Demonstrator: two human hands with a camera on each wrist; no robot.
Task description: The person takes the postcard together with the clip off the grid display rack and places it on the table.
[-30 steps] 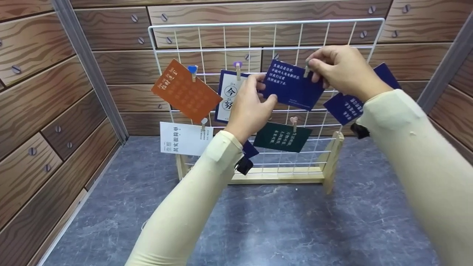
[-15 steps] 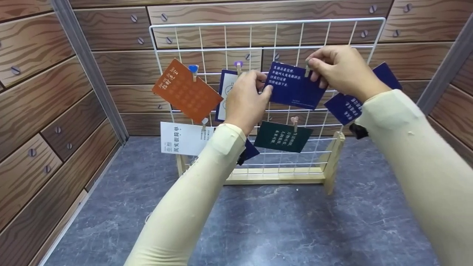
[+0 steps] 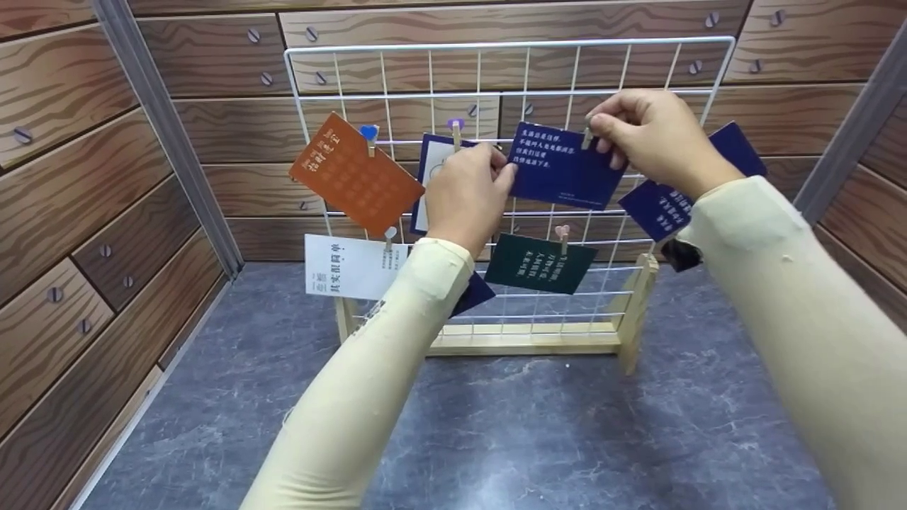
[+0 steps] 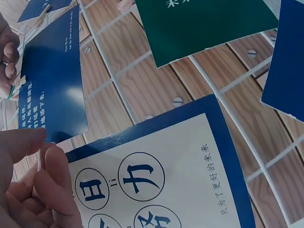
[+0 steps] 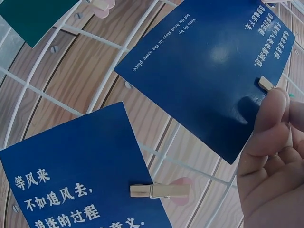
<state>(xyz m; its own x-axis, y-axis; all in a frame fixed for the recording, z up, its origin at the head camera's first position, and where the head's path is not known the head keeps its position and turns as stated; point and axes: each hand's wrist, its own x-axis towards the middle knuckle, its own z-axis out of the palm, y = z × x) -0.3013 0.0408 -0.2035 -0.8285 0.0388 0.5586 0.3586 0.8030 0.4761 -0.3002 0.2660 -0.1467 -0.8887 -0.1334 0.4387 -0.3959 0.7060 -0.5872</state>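
My right hand (image 3: 641,138) pinches a small wooden clothespin (image 5: 266,84) at the upper right of a dark blue card (image 3: 567,170) with white writing. The clothespin's head is hidden by the fingertips. At the card's left edge my left hand (image 3: 469,191) has thumb and curled fingers, pinching the edge. In the left wrist view the left fingertips (image 4: 52,159) meet the card's corner. The card hangs in front of a white wire grid (image 3: 510,47). Behind the left hand a blue-bordered white card (image 4: 213,175) is partly covered; a purple-topped clothespin (image 3: 456,134) holds it.
On the grid hang an orange card (image 3: 358,173), a white card (image 3: 347,265), a green card (image 3: 542,262) and more blue cards (image 3: 655,205), some with heart-topped clothespins. The grid stands on a wooden base (image 3: 524,343) on a grey marbled surface (image 3: 524,432).
The left thumb has drawn back from the card's face to its left edge. The card's upper left corner has dropped, so it hangs more level. The right hand keeps its place.
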